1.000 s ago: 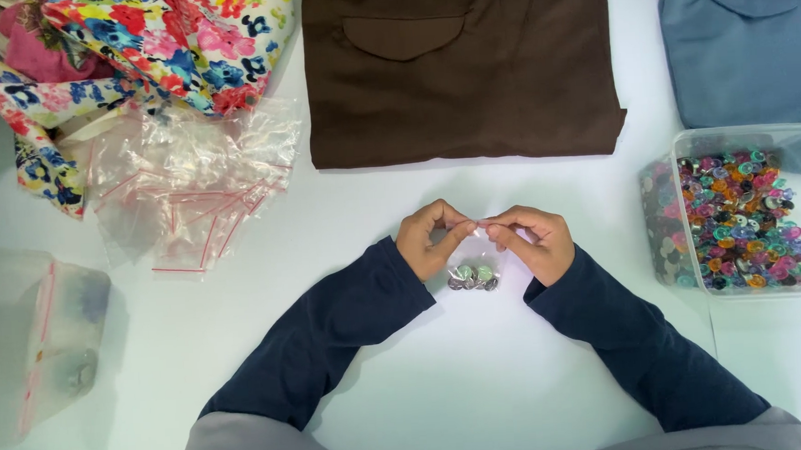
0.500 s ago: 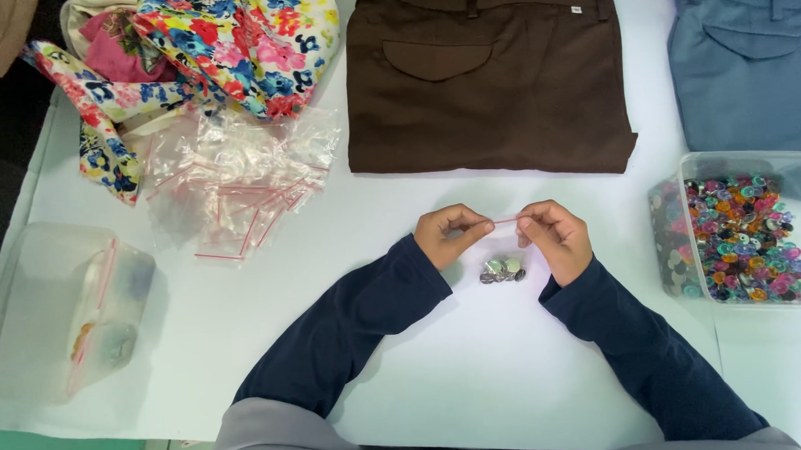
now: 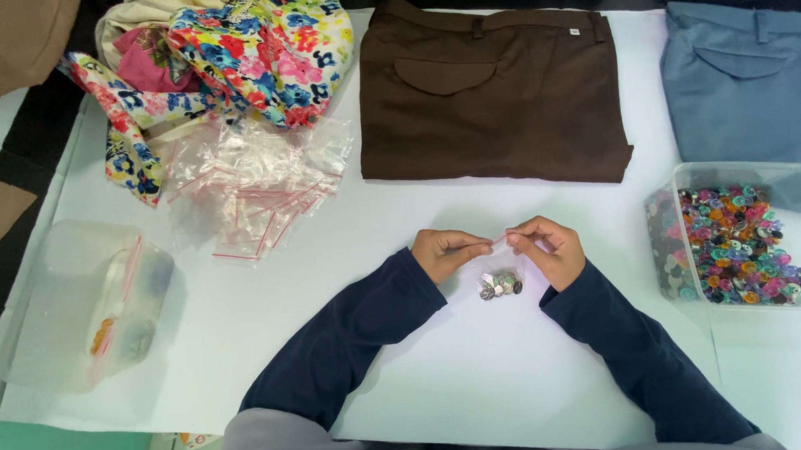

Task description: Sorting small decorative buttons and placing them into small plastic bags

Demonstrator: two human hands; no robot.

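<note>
My left hand [image 3: 446,252] and my right hand [image 3: 548,249] pinch the red-edged top of a small clear zip bag [image 3: 500,267] between them, just above the white table. Several small silvery buttons [image 3: 500,285] sit bunched in the bottom of the bag. Both hands are closed on the bag's upper edge, one at each end.
A clear tub of colourful buttons [image 3: 738,242] stands to the right. Folded brown trousers [image 3: 489,92] and blue trousers [image 3: 750,88] lie at the back. A heap of empty zip bags [image 3: 252,182], floral cloth [image 3: 227,61] and a clear lidded box [image 3: 90,305] lie on the left.
The hands stay on the bag's top edge with little movement. The view has shifted, so everything sits further right and lower in the picture.
</note>
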